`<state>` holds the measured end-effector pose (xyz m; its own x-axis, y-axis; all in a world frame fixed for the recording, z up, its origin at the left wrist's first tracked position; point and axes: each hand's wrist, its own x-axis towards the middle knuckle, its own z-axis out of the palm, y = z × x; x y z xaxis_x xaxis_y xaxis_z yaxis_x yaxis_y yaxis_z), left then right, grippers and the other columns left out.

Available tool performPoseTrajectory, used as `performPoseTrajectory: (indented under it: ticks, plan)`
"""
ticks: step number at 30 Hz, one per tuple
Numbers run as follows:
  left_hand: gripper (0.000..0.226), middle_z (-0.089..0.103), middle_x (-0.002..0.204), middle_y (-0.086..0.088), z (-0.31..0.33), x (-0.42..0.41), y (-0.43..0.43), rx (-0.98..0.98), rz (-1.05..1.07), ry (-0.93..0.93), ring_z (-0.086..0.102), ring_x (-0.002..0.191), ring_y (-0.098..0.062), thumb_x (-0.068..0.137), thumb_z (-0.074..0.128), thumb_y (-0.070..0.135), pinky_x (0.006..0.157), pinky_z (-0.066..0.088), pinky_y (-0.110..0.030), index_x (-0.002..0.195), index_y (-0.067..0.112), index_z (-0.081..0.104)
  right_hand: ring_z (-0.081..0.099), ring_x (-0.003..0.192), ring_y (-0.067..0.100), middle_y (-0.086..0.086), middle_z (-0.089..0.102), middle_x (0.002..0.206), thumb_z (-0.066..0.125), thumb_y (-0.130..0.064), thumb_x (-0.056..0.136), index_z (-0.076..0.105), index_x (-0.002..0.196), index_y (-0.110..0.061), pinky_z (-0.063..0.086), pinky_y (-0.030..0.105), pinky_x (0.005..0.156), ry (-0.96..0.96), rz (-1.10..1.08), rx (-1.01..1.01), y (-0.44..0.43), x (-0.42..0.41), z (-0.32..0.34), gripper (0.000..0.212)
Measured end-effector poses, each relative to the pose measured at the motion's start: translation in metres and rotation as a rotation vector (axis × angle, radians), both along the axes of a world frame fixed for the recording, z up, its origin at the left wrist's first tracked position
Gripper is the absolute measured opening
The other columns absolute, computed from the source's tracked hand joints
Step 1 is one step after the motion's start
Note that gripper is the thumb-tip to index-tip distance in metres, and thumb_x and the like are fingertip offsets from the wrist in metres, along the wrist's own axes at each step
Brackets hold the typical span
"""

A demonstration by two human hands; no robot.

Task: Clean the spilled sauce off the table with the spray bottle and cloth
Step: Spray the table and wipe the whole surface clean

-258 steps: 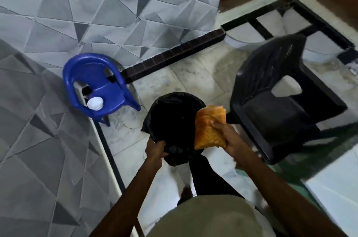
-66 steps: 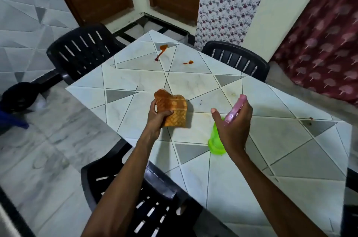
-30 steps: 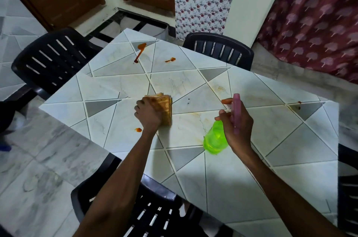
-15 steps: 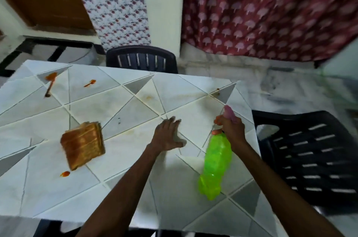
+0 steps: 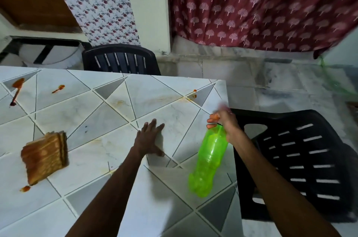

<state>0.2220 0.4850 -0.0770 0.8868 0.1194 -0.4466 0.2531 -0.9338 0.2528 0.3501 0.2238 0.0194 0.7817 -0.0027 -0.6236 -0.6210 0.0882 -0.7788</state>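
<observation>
My right hand (image 5: pixel 222 120) grips the neck of a green spray bottle (image 5: pixel 209 161), which hangs tilted over the right part of the tiled table (image 5: pixel 155 207); its pink head is blurred behind my fingers. My left hand (image 5: pixel 150 137) rests flat on the tabletop with fingers spread, holding nothing. The folded orange cloth (image 5: pixel 45 156) lies on the table at the left, stained with sauce. Red sauce (image 5: pixel 17 86) streaks the far left corner, with a smaller smear (image 5: pixel 58 89) beside it, a drop (image 5: pixel 25 188) near the cloth and spots (image 5: pixel 194 93) by the far right corner.
A black plastic chair (image 5: pixel 302 159) stands at the table's right edge, another black chair (image 5: pixel 121 60) at the far side. A maroon curtain (image 5: pixel 261 4) hangs behind. Marble floor lies to the right.
My left hand has let go of the cloth, which now lies on the table, and moved right to rest flat. My view swung right; the bottle stays in my right hand.
</observation>
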Motion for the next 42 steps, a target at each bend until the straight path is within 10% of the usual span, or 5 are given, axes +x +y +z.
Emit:
performPoseTrajectory:
  ticks: [5,9,17,38,42]
  plan:
    - [0.132,-0.001,0.165,-0.004,-0.002,0.000,0.000,-0.015,0.006,-0.010,0.004,0.150,-0.035,0.050,0.089,0.056,0.116,0.023,-0.055,0.156,0.036,0.012,0.054,0.059,0.029,0.017,0.053,0.073,0.043,0.003,0.088,0.056,0.124,-0.021,0.046,0.027,0.042,0.017,0.160,0.043,0.030,-0.004,-0.003,0.046]
    - [0.124,0.000,0.165,-0.005,-0.006,-0.001,0.010,-0.010,-0.043,-0.007,0.007,0.150,-0.033,0.058,0.088,0.047,0.116,0.026,-0.052,0.156,0.032,0.013,0.058,0.063,0.030,0.022,0.059,0.083,0.049,-0.010,0.097,0.061,0.107,-0.011,0.053,0.028,0.045,0.011,0.216,0.076,0.065,-0.005,0.000,0.015]
    - [0.070,0.044,0.145,-0.008,0.009,-0.032,0.079,0.019,0.103,-0.172,0.047,0.126,-0.033,0.078,0.070,0.019,0.096,0.048,-0.042,0.143,0.019,0.045,0.064,0.054,0.026,0.024,0.061,0.090,0.050,-0.022,0.099,0.062,0.115,-0.013,0.052,0.028,0.051,0.030,0.443,0.129,0.165,-0.028,0.000,0.022]
    - [0.070,0.045,0.142,-0.013,-0.008,-0.147,0.142,0.078,0.519,-0.236,0.048,0.122,-0.035,0.080,0.072,0.037,0.093,0.047,-0.043,0.138,0.008,0.047,0.073,0.084,0.033,0.014,0.072,0.087,0.045,0.000,0.090,0.062,0.124,-0.018,0.054,0.033,0.054,0.105,0.741,0.039,0.235,-0.143,-0.031,0.042]
    - [0.070,0.047,0.139,-0.016,-0.005,-0.140,0.114,0.063,0.443,-0.262,0.049,0.120,-0.036,0.078,0.069,0.039,0.092,0.047,-0.043,0.138,0.008,0.047,0.061,0.056,0.029,0.023,0.065,0.081,0.048,-0.005,0.089,0.066,0.111,-0.009,0.047,0.029,0.052,0.152,0.597,0.024,0.187,-0.141,-0.027,0.029]
